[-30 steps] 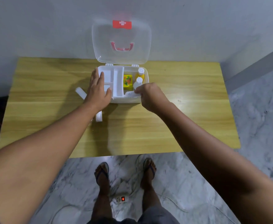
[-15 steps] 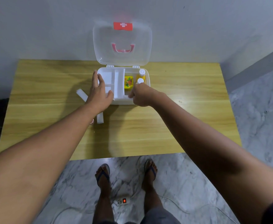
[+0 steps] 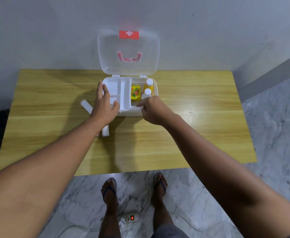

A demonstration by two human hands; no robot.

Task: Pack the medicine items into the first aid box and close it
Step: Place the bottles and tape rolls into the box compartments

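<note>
The white first aid box (image 3: 156, 86) stands open at the table's far side, its clear lid (image 3: 128, 48) upright against the wall. A white divider tray (image 3: 125, 93) fills the box's left half. To the right of the tray lie a yellow carton (image 3: 135, 92) and two white-capped bottles (image 3: 149, 83) (image 3: 147, 92). My left hand (image 3: 104, 105) grips the box's left wall, thumb inside the tray. My right hand (image 3: 152, 110) pinches a white packet (image 3: 134, 108) at the box's front right. Two white gauze rolls (image 3: 86, 105) (image 3: 105, 131) lie on the table, partly under my left arm.
The wooden table (image 3: 201, 117) backs onto a grey wall. Below its near edge are my feet in sandals and a power strip (image 3: 129, 218) with a lit red switch and cables on the marble floor.
My right hand has moved left along the box's front edge with the white packet and now sits lower in the box. My left hand stays on the box's left side.
</note>
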